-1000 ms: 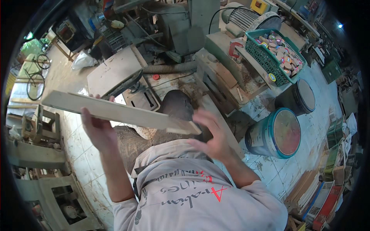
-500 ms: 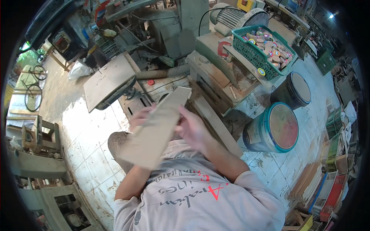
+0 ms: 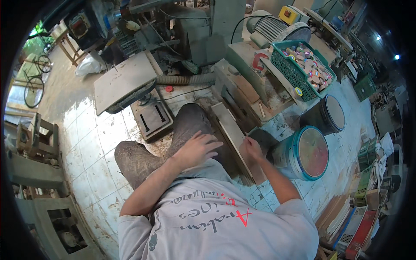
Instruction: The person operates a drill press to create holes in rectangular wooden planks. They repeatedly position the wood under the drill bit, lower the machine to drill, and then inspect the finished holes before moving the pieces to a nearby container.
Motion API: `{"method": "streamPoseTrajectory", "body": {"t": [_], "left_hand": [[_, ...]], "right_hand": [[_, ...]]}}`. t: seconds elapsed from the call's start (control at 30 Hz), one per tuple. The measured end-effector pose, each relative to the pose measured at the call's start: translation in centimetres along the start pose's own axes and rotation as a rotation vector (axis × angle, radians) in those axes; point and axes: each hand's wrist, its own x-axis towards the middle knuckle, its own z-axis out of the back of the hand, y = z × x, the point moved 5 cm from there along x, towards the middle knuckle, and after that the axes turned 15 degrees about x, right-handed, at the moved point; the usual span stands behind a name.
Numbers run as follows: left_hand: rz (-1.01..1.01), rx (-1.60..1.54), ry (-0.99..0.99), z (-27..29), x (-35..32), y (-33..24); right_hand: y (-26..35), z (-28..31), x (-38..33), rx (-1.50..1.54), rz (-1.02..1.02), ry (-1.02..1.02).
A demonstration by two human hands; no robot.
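Observation:
A long pale wooden board (image 3: 229, 128) lies on edge against other boards just right of my right leg, running away from me. My right hand (image 3: 253, 149) grips its near end, fingers curled on the edge. My left hand (image 3: 197, 149) rests flat on my right thigh beside the board, fingers spread, holding nothing. My knees in dusty dark trousers (image 3: 138, 158) fill the middle of the view.
A teal lidded bucket (image 3: 305, 151) and a black bucket (image 3: 327, 115) stand to the right. A green basket of round pieces (image 3: 299, 71) sits on a bench. A flat machine table (image 3: 123, 80) and a grey hose (image 3: 186, 79) lie ahead. Stacked boards (image 3: 338, 216) sit lower right.
The board, held up across my front in both hands, swung round and came down to my right side. My left hand let go and settled on my thigh.

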Motion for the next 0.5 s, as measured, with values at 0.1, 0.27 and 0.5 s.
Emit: {"method": "streamPoseTrajectory", "body": {"t": [0.1,0.27,0.5], "left_hand": [[0.029,-0.03,-0.06,0.7,-0.5,0.9],[0.092,-0.05,-0.037,0.7,-1.2,1.3],[0.096,-0.067,-0.044,0.6,-1.2,1.2]], "right_hand": [[-2.2,0.2,-2.0,0.083,0.181,-0.154],[-1.2,-0.3,-3.5,-0.32,0.075,-0.151],[0.5,-3.6,-5.2,-0.496,-0.14,-0.035]]}}
